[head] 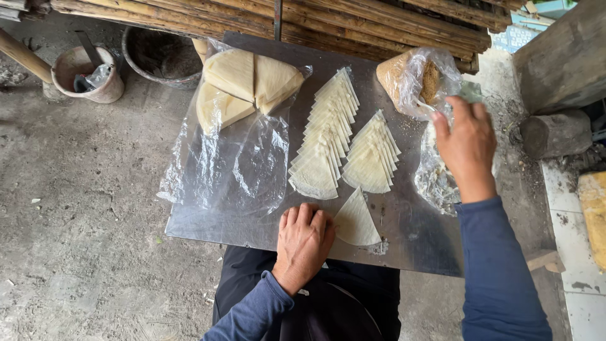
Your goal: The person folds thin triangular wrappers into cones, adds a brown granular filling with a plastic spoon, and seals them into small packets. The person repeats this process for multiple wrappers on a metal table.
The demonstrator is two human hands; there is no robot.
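1. Wrapper (pixel 356 222) lies at the tray's (pixel 416 243) six o'clock; our left hand (pixel 304 243) presses flat beside it, holding nothing
2. Our right hand (pixel 466 146) reaches the filling bag (pixel 413 79) at two o'clock, fingers loosely open; scooping seems in hand

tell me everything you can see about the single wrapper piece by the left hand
The single wrapper piece is a thin, pale cream wedge, like a quarter of a round sheet, with a curved lower edge and a point aimed up. It lies flat on the metal tray near its front edge, apart from the fanned rows above. The left hand rests beside it, fingers at its left edge. White crumbs lie by its lower right.
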